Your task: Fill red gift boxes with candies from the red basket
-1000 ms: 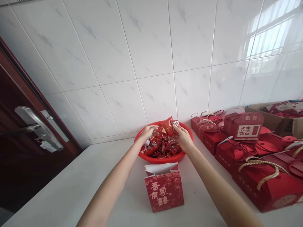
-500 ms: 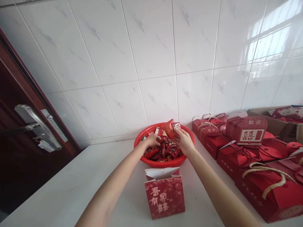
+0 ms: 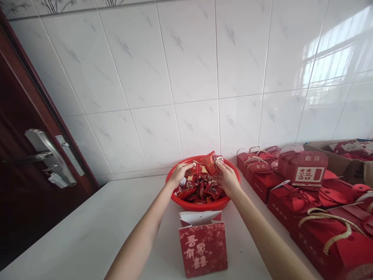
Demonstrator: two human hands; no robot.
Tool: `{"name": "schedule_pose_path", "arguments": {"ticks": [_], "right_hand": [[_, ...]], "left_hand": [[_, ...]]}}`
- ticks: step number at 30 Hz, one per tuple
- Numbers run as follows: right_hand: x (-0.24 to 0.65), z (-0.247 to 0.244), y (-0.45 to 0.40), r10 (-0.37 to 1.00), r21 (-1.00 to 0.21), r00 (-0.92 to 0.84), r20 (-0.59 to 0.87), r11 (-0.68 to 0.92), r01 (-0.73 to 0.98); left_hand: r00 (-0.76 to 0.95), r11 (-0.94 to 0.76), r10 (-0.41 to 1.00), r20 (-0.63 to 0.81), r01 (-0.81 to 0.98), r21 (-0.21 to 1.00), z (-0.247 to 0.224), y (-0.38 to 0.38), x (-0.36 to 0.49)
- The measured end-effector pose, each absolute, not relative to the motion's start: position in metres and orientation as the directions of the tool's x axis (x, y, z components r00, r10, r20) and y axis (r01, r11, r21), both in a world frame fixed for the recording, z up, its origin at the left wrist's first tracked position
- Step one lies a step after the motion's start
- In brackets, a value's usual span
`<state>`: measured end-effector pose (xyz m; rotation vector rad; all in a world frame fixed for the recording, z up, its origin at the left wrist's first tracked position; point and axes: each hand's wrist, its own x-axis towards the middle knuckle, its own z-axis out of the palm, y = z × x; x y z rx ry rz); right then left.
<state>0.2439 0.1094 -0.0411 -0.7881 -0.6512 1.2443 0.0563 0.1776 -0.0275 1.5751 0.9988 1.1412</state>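
A red plastic basket (image 3: 204, 206) holds a heap of small red-wrapped candies (image 3: 201, 190). At its right rim my right hand (image 3: 229, 179) is closed around shiny red and orange snack packets (image 3: 212, 162), kept above the heap. My left hand (image 3: 180, 174) is over the basket's left rear side, its fingers bent together beside a red packet (image 3: 201, 168); whatever is between them is hidden. Right in front of the basket, a red gift box (image 3: 203, 249) with pale Chinese characters stands upright, its white-lined top open.
Red gift boxes with rope handles (image 3: 335, 233) fill the right side of the white table (image 3: 140, 217). A smaller box (image 3: 304, 165) sits on top of them, and a cardboard carton (image 3: 344, 167) is behind. A tiled wall (image 3: 195, 128) backs the table; a dark door (image 3: 26, 186) is at left.
My left hand has moved back and left, from the middle of the heap to the basket's rear left. The right hand keeps its packets. The view has tilted slightly upward.
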Motion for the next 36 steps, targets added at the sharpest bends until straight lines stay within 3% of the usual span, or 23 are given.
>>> {"name": "schedule_pose_path", "arguments": {"ticks": [6,13,18,36], "right_hand": [[0.244,-0.041,0.107,0.990,-0.830,0.123,0.065,0.122,-0.545],[0.243,-0.041,0.105,0.992,-0.854,0.089,0.088,0.121,-0.506],[0.242,-0.042,0.104,0.990,-0.882,0.077,0.117,0.139,-0.451],[0.242,-0.038,0.097,0.982,-0.902,0.094,0.166,0.190,-0.387]], "left_hand": [[0.132,-0.126,0.980,0.149,-0.168,0.978,-0.027,0.145,0.056],[-0.019,-0.125,0.992,0.127,-0.353,0.927,-0.034,0.134,0.055],[-0.043,-0.140,0.990,0.134,-0.347,0.927,-0.036,0.135,0.054],[0.140,-0.084,0.982,0.128,-0.288,0.954,-0.027,0.123,0.058]]}}
